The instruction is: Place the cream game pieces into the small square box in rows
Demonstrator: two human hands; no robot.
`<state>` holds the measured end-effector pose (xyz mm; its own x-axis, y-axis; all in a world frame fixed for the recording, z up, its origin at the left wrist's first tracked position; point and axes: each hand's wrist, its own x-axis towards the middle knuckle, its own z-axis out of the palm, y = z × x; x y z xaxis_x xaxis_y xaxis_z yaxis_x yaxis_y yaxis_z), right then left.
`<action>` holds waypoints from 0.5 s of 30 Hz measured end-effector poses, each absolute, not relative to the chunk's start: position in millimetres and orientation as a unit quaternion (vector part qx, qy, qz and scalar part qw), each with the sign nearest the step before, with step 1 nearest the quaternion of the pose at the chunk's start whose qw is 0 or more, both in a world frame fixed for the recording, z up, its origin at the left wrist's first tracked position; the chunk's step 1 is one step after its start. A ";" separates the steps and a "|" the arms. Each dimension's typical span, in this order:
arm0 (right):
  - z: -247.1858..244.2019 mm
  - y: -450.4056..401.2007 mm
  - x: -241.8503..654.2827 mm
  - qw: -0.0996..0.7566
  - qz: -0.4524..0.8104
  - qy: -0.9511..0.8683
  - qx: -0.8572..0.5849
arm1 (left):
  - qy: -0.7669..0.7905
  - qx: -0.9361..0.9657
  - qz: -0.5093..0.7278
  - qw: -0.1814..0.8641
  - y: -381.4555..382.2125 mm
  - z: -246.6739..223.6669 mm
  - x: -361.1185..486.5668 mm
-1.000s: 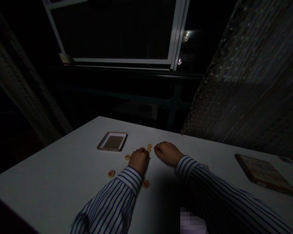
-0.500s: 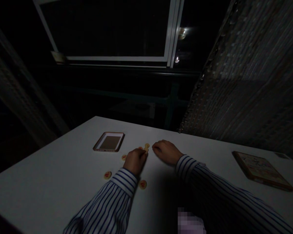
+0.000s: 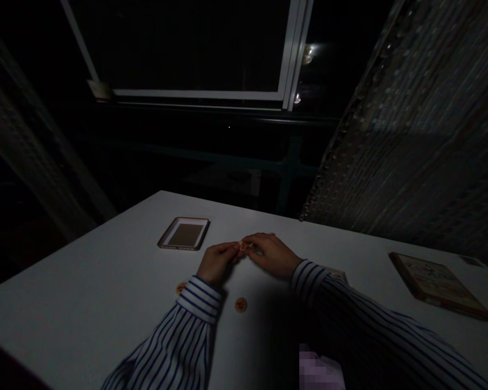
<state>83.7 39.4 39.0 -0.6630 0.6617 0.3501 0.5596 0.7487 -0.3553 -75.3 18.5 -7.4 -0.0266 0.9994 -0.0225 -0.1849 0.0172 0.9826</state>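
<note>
Between my fingertips is a small round Chinese chess piece (image 3: 243, 246), pale with a red mark. My left hand (image 3: 216, 264) pinches it from the left side. From the right, the closed fingers of my right hand (image 3: 275, 255) meet on the same piece, partly covering it. Another chess piece with a red character (image 3: 241, 305) lies flat on the white table (image 3: 117, 281), nearer to me. A further chess piece (image 3: 181, 287) sits beside my left cuff, which hides part of it. Other pieces behind my hands are hidden.
Beyond my left hand lies a shallow open tray (image 3: 206, 230) with a brown rim. At the right is a flat, patterned box lid (image 3: 441, 284). A small card (image 3: 336, 274) shows behind my right sleeve. A bead curtain (image 3: 394, 157) hangs past the table's far right edge.
My right hand has come left onto the piece, and my left hand has turned towards it. The fingertips, apart before, now meet. Pieces near my left hand are now covered.
</note>
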 end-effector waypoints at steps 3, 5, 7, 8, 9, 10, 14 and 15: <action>38.7 38.6 81.0 0.240 0.116 -0.901 -0.341 | 0.456 0.435 0.550 0.548 18.3 -7.2 -75.0; 38.3 38.8 80.0 0.241 0.116 -0.899 -0.347 | 0.453 0.429 0.551 0.554 18.5 -7.4 -74.6; 37.9 39.0 79.3 0.239 0.112 -0.896 -0.356 | 0.457 0.428 0.543 0.559 18.9 -8.0 -74.3; 37.7 39.1 78.9 0.238 0.109 -0.896 -0.359 | 0.459 0.434 0.538 0.559 19.1 -8.5 -74.4; 37.4 39.2 78.5 0.236 0.107 -0.896 -0.360 | 0.461 0.445 0.532 0.554 19.3 -8.9 -74.7; 36.9 39.2 78.1 0.233 0.105 -0.897 -0.360 | 0.465 0.462 0.526 0.543 19.5 -9.4 -75.2; 31.4 39.8 77.7 0.202 0.098 -0.904 -0.365 | 0.537 0.535 0.508 0.409 19.8 -10.0 -81.0; 29.1 40.0 78.0 0.188 0.096 -0.905 -0.371 | 0.564 0.546 0.502 0.362 19.8 -9.8 -83.0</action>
<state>78.0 40.0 29.1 -0.6549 0.7063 0.2687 0.6346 0.7071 -0.3119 -83.0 19.8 -9.8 -0.1404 0.9803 0.1392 0.2526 -0.1005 0.9623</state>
